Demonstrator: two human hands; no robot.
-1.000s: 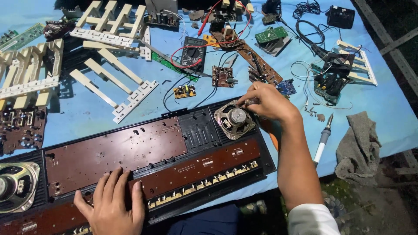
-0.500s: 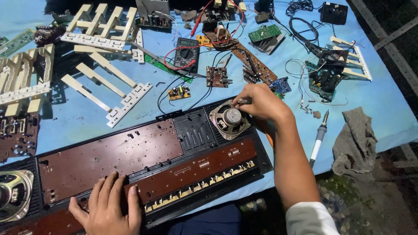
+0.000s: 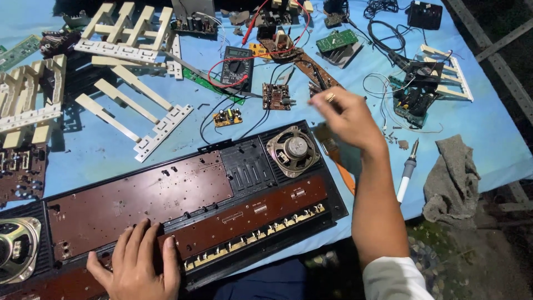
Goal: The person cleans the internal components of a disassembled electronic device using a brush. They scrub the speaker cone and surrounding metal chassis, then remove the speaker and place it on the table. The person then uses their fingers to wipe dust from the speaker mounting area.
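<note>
An opened electronic keyboard chassis lies across the blue-covered table, with brown circuit boards inside it. A round speaker sits at its right end and another speaker at its left end. My left hand rests flat on the chassis's front edge, fingers spread. My right hand hovers above the table just right of the right speaker. It is blurred, fingers loosely curled, a ring on one finger. An orange-handled tool lies under my right forearm.
Behind the chassis are a black multimeter with red leads, small circuit boards and tangled wires. White key sets lie at the back left. A soldering iron and a grey rag lie near the table's right edge.
My right hand has lifted off the right speaker and moved right and away from it. My left hand has stayed on the chassis's front edge.
</note>
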